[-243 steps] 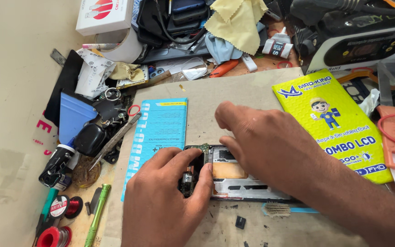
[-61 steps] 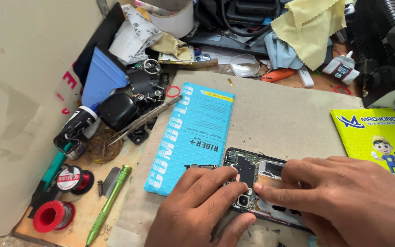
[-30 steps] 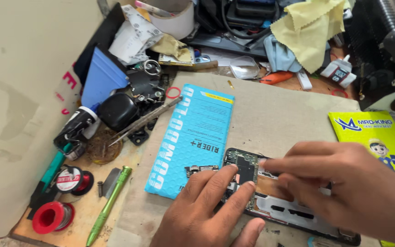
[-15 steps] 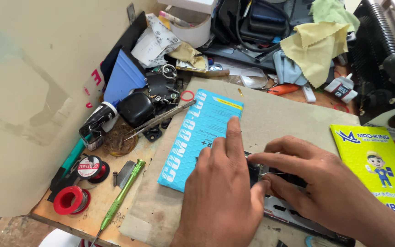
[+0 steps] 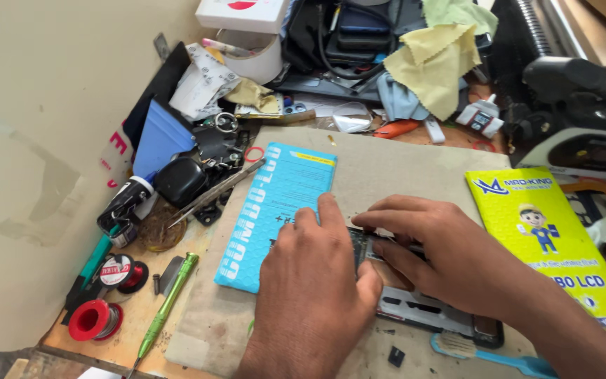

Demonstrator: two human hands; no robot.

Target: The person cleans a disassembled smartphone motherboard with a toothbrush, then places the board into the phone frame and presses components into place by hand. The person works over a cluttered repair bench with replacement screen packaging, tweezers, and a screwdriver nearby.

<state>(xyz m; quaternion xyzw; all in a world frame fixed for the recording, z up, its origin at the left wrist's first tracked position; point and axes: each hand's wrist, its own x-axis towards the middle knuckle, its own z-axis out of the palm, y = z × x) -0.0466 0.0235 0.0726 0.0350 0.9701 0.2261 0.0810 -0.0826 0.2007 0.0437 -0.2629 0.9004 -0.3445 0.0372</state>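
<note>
Far left of the left fingers, at the bench (image 5: 71, 330) edge, lie a red wire spool (image 5: 92, 320) and a second spool with a white label (image 5: 119, 271). Just right of them, a green screwdriver (image 5: 166, 309) lies aslant. Up and left of the fingers sit a black bottle with a white collar (image 5: 126, 203), a blue wedge-shaped plastic piece (image 5: 163, 140) and long metal tweezers (image 5: 213, 192).

A blue bubble-wrap pouch (image 5: 275, 203) lies on the grey work mat (image 5: 401, 165), touching the left side of the left hand (image 5: 317, 288).

The left hand rests palm-down over the left end of the opened phone (image 5: 422, 309), fingers (image 5: 331, 214) narrow and pressed flat, thumb bearing on the phone's edge. Whether it grips anything underneath cannot be told.

The right hand (image 5: 450, 253) covers the phone's middle, its fingers (image 5: 380, 217) drawn together, tips meeting the circuit area just beside the left index finger. What they pinch, if anything, is hidden.

The phone lies face-down on the mat beneath both hands, metal frame showing below the right fingers.

Below and right of the right fingers, a blue-handled brush (image 5: 499, 358) lies on the mat. Further right is a yellow parts packet (image 5: 548, 238). Up and behind the right fingers, a yellow cloth (image 5: 436, 67) is heaped on clutter.
</note>
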